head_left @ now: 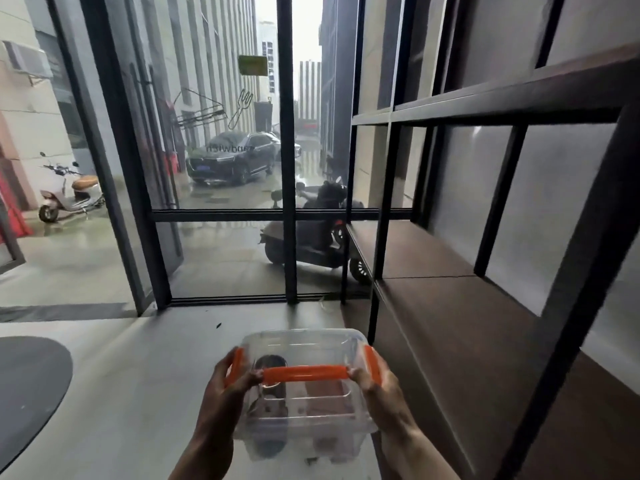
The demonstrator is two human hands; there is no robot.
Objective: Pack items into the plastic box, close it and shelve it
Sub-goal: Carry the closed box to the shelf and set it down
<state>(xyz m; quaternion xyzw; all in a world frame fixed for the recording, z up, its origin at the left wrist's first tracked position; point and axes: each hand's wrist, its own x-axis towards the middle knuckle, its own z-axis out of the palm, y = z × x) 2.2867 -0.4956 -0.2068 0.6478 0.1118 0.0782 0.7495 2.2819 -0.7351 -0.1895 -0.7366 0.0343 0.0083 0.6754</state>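
I carry a clear plastic box with its lid on, low in the middle of the head view, above the grey floor. An orange handle lies across the lid, and orange clips sit on both short sides. My left hand grips the box's left side at the clip. My right hand grips its right side. Through the lid I see a dark round item and a reddish-brown item inside. A dark shelf unit with brown boards stands just to the right of the box.
A glass wall with black frames stands straight ahead, with scooters and a car outside. To the left the door stands open onto wet pavement. A dark round mat lies on the floor at the left.
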